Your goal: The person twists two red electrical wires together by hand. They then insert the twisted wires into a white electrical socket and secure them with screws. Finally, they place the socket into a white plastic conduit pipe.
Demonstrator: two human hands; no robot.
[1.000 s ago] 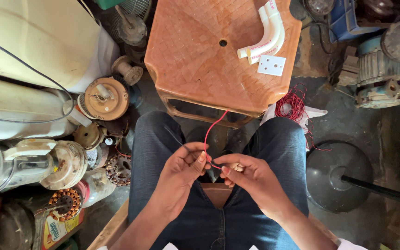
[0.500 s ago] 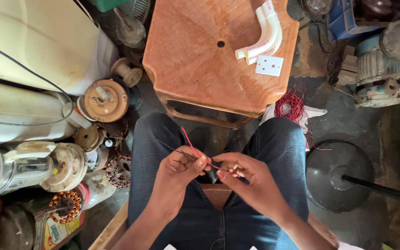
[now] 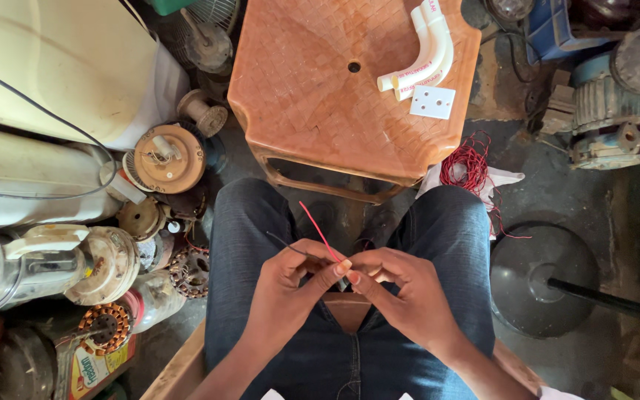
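the red wire (image 3: 318,230) was pinched between the fingertips of the left hand (image 3: 290,285) and the right hand (image 3: 401,289), both closed on it over the lap. half a second before it leaned further left; now it stood steeper. a thin dark wire (image 3: 284,245) stuck out leftward. the orange stool (image 3: 312,104) lay just beyond the knees, clutter crowding the left.

Bright even daylight, soft shadows, sharp focus, mild wide-angle bending at edges
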